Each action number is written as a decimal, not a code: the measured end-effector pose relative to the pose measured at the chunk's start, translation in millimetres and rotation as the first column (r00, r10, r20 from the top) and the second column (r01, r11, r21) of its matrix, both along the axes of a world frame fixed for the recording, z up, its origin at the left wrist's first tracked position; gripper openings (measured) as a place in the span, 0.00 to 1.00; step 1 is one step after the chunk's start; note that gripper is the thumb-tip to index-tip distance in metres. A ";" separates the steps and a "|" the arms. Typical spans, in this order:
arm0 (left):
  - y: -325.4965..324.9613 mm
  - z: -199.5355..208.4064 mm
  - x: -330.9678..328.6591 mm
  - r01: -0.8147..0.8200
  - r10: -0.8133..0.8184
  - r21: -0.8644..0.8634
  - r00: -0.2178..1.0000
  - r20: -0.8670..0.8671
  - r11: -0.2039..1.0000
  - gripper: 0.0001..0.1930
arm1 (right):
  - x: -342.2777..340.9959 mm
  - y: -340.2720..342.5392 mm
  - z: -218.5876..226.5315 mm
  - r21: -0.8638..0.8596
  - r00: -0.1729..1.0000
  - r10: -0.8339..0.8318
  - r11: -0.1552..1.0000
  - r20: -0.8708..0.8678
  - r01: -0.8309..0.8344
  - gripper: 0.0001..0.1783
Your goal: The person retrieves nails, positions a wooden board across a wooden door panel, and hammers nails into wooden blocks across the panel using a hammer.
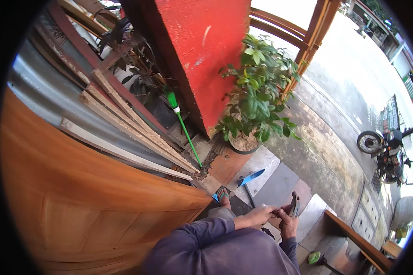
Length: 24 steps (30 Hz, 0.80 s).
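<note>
In front of my body, my left hand [259, 215] and my right hand [287, 223] meet, with their fingertips close together. My right hand is closed around what looks like a hammer [295, 205], its grey metal head sticking up past the thumb. The fingers of my left hand are pinched beside it; whatever they hold is too small or hidden. Just beyond my hands a blue dustpan [251, 177] with a dark handle rests on the tiles. My sandalled foot [223, 197] shows to the left of it.
A large brown panelled wooden door [101, 215] fills the left. Rough wooden strips [128, 121] lean by corrugated metal [46, 87]. Ahead stand a green broom [186, 133], a red pillar [204, 50] and a potted plant [257, 101]. Right are a wooden beam [358, 240] and a motorcycle [390, 151].
</note>
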<state>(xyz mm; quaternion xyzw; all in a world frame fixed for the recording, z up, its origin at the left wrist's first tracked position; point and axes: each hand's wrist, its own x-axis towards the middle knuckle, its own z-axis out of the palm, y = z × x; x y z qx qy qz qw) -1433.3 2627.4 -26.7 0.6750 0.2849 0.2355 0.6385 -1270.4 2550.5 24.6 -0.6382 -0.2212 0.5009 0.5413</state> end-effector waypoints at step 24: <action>-165.9 76.9 279.4 0.456 -0.570 -0.592 0.821 -0.007 0.664 0.13 | 234.4 -270.3 8.2 0.206 0.694 -0.498 0.715 -0.519 0.668 0.12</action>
